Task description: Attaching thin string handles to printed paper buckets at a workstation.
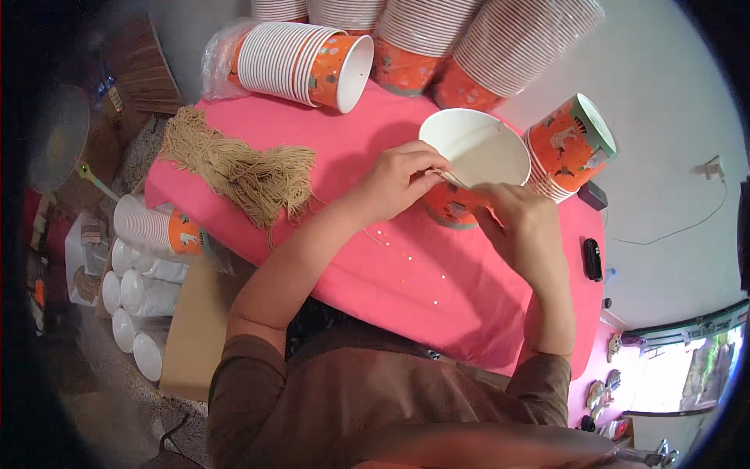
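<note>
Left hand [400,180] pinching a thin cord [451,179] at a paper bucket's [475,148] near rim, seemingly mid-job.
Right hand [516,219] fingers are at the rim too, closed or not I cannot tell; the bucket stands on the pink bench [406,313]; ample tan yarn [242,176] remains left, bucket stacks [566,144] right and far, finished or not unclear.

thin piece [454,179]: too small to identify | open cup [448,206]: front partly hidden | rear stacks [422,31]: cut off
</note>
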Available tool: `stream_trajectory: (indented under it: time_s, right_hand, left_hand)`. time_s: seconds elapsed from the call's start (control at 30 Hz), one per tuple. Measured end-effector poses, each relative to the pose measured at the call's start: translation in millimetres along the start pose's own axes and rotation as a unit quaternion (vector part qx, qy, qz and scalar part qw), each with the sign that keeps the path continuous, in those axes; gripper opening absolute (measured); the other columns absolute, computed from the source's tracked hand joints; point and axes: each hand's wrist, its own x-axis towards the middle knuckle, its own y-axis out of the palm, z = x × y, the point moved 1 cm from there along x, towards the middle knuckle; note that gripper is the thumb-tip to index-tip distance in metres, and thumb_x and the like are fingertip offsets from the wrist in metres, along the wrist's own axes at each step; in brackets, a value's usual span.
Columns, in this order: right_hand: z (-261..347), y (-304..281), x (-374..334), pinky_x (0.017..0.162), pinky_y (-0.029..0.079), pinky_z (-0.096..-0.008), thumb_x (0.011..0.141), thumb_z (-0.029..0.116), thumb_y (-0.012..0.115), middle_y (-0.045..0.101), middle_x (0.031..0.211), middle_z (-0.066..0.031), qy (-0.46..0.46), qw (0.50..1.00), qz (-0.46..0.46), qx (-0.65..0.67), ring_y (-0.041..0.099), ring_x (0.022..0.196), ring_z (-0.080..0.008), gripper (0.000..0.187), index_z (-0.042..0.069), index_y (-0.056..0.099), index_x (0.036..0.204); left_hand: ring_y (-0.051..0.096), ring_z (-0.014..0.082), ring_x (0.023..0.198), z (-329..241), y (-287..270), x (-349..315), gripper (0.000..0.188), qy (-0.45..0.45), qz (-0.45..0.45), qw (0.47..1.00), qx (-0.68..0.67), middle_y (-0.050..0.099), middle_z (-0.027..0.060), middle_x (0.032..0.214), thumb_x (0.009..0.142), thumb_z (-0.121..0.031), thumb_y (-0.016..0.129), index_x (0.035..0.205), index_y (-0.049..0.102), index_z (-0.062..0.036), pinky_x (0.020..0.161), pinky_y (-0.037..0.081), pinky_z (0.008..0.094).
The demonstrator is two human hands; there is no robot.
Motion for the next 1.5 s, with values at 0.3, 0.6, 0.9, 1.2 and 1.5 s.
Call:
stream_trajectory:
  time_s: [0.3, 0.6, 0.9, 1.2, 1.5]
  right_hand:
    - [-8.0, 29.8, -20.4, 0.060, 0.047, -0.0413, 0.078, 0.007, 0.065, 0.060, 0.072, -0.0123, -0.051, 0.996, 0.075, -0.017, 0.061, 0.069, -0.0302, 0.010, 0.003, 0.057, 0.082]
    - [-9.3, 30.0, -22.8, 0.052, 0.045, -0.0373, 0.080, 0.009, 0.060, 0.056, 0.059, -0.0077, -0.005, 0.995, -0.073, -0.062, 0.059, 0.052, -0.0262, 0.014, 0.006, 0.050, 0.089]
    - [-24.7, 48.6, -26.8, 0.059, 0.045, -0.0348, 0.075, 0.004, 0.059, 0.056, 0.063, -0.0050, -0.065, 0.984, 0.014, -0.165, 0.059, 0.060, -0.0219, 0.014, 0.006, 0.057, 0.089]
    - [-29.0, 52.5, -29.8, 0.059, 0.045, -0.0350, 0.075, 0.007, 0.064, 0.056, 0.064, -0.0042, -0.086, 0.984, -0.043, -0.149, 0.059, 0.061, -0.0216, 0.010, 0.008, 0.058, 0.083]
    - [-30.8, 54.5, -34.6, 0.059, 0.047, -0.0380, 0.074, 0.004, 0.066, 0.059, 0.069, -0.0089, -0.038, 0.998, -0.032, -0.036, 0.060, 0.064, -0.0279, 0.014, 0.005, 0.059, 0.087]
  left_hand:
    - [0.065, 0.0181, 0.076, 2.1, 8.3, 0.5, 0.018, -0.056, 0.018, 0.996, -0.069, 0.064, 0.0110, 0.089, 0.085, 0.004, 0.057, 0.101, 0.065, -0.0004, 0.067, 0.053, 0.0317]
    - [0.065, 0.0291, 0.082, 1.2, 15.1, 8.3, 0.013, 0.014, 0.000, 1.000, 0.017, 0.065, 0.0118, 0.090, 0.084, -0.003, 0.061, 0.096, 0.066, -0.0033, 0.073, 0.052, 0.0366]
    - [0.064, 0.0225, 0.083, -2.6, 22.5, 7.9, 0.015, 0.031, 0.005, 0.998, 0.056, 0.066, 0.0105, 0.090, 0.085, -0.001, 0.061, 0.099, 0.067, -0.0021, 0.072, 0.052, 0.0319]
    - [0.064, 0.0233, 0.083, -12.6, 25.5, 8.0, 0.017, -0.028, 0.018, 0.999, 0.003, 0.064, 0.0105, 0.093, 0.083, -0.001, 0.063, 0.099, 0.068, -0.0028, 0.071, 0.053, 0.0324]
    - [0.065, 0.0235, 0.082, -10.4, 30.7, 6.6, 0.014, 0.045, -0.017, 0.999, 0.013, 0.060, 0.0119, 0.100, 0.084, -0.009, 0.062, 0.097, 0.066, -0.0038, 0.070, 0.054, 0.0337]
